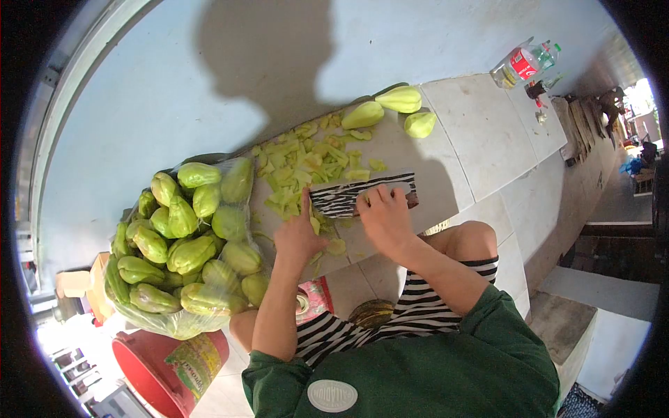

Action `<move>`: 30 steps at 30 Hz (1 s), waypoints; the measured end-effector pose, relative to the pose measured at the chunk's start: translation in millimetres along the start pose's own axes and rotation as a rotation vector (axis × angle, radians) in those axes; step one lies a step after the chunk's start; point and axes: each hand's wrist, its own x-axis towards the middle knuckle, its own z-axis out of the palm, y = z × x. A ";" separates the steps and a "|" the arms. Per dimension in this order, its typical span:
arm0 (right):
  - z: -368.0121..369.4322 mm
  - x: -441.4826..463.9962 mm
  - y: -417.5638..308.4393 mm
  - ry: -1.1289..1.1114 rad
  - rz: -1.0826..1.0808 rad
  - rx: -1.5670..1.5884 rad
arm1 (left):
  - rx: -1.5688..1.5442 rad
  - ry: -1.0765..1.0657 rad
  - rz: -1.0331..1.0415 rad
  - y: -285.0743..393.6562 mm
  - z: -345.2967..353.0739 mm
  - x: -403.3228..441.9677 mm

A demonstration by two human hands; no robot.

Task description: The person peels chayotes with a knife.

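Note:
A flat zebra-striped board lies over the tiled ledge in front of me. My left hand grips its left end, index finger stretched along the edge and thumb toward me. My right hand is closed, with curled fingers pressed on the board's right part; whatever is under them is hidden. Pale green chayote pieces are heaped beyond and left of the board. Peeled chayotes rest at the far side of the ledge. To the left, a big clear plastic bag bulges with green unpeeled chayotes.
A red bucket stands at the lower left. Plastic bottles are at the ledge's far right, by the blue-white wall. A pink packet and a dark striped roundish object are near my legs.

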 end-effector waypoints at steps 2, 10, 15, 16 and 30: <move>-2.3 0.5 4.7 0.053 0.011 -0.015 | 0.003 0.004 -0.005 -4.9 -0.6 2.5; -1.2 3.2 6.9 0.019 0.030 -0.083 | -0.019 0.121 0.041 -4.4 -10.2 -6.0; 1.2 1.1 -6.6 -0.028 -0.054 -0.130 | 0.197 0.184 0.213 17.7 8.3 -20.3; 4.5 -0.1 -10.0 -0.040 -0.072 -0.142 | 0.198 0.183 0.213 19.3 13.1 -22.6; 15.8 -11.9 -38.6 -0.039 -0.147 -0.196 | 0.175 0.168 0.239 27.2 17.1 -32.7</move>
